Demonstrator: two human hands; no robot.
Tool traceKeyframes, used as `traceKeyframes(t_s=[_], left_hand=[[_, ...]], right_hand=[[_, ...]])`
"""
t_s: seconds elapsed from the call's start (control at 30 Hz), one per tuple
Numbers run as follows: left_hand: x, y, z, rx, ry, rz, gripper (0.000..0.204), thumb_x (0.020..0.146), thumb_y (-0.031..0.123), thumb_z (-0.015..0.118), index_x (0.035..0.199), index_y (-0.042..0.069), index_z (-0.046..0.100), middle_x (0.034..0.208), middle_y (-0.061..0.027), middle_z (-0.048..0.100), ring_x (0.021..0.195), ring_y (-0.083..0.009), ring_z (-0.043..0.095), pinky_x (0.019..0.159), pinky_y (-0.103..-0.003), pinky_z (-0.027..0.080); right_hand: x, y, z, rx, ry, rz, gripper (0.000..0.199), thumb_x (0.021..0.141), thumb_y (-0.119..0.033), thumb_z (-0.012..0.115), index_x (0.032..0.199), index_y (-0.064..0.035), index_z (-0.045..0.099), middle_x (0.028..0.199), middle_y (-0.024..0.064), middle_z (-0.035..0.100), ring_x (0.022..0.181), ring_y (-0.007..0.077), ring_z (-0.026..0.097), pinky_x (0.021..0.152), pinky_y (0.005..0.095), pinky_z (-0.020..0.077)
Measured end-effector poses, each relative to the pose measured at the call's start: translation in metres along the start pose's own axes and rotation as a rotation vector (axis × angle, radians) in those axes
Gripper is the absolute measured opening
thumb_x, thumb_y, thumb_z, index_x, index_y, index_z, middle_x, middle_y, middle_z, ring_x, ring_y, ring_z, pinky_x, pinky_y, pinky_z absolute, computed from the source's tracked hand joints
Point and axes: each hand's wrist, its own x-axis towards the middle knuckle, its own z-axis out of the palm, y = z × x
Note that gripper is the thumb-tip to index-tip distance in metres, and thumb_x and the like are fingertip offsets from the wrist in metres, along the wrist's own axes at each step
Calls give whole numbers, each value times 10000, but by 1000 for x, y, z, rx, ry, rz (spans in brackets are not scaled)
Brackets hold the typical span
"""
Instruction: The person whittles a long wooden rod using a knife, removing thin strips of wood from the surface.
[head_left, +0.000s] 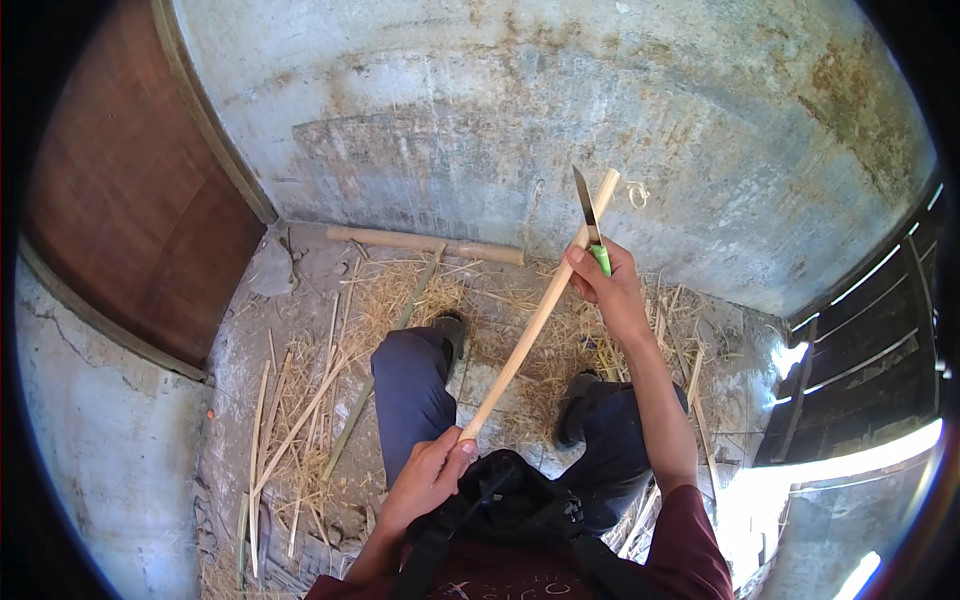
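Pale wood nearest: grips the lower end of a long, slanting stick (pixel 527 333) in the left hand (pixel 428 478), fingers curled around it. Farther along, pinches a green-handled knife (pixel 592 225) in the right hand (pixel 614 288), thumb at the stick, blade seen across it. Beyond, scattered straw (pixel 540 370) on the floor (pixel 235 360); farther off, a thick pole (pixel 480 251) at the foot of a stained wall (pixel 480 150).
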Motion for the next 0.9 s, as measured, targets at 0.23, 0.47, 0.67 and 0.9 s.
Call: traceKeyframes(t_s=[0.23, 0.47, 0.67, 0.9], left_hand=[[36, 2, -19, 188, 81, 200, 403, 1108, 296, 645, 1362, -4, 555, 1022, -178, 747, 900, -303, 772, 797, -402, 589], [117, 42, 1, -262, -100, 256, 423, 1131, 294, 612, 1447, 28, 519, 1010, -114, 720, 879, -192, 747, 758, -364, 594], [116, 37, 4, -509, -261, 42, 283, 1179, 335, 515, 1244, 62, 552, 813, 12, 488, 645, -49, 448, 547, -228, 357], [112, 30, 2, -596, -185, 91, 333, 1194, 386, 455, 1148, 69, 545, 794, 41, 401, 648, -54, 345, 556, -239, 320]], right_hand=[[-13, 13, 17, 58, -109, 32, 253, 1065, -284, 731, 1026, -35, 711, 746, -30, 596, 675, 56, 544, 614, 250, 411], [-15, 26, 29, -28, -107, -91, 271, 1073, -284, 718, 1005, -21, 710, 725, -12, 604, 620, 46, 504, 564, 251, 370], [-14, 29, 8, -51, -141, -27, 222, 1070, -223, 727, 1024, -6, 725, 738, -32, 585, 672, 62, 527, 607, 272, 414], [-28, 21, 14, -329, -20, -211, 260, 975, -181, 820, 1145, -34, 690, 677, -7, 552, 607, 76, 486, 575, 273, 359]])
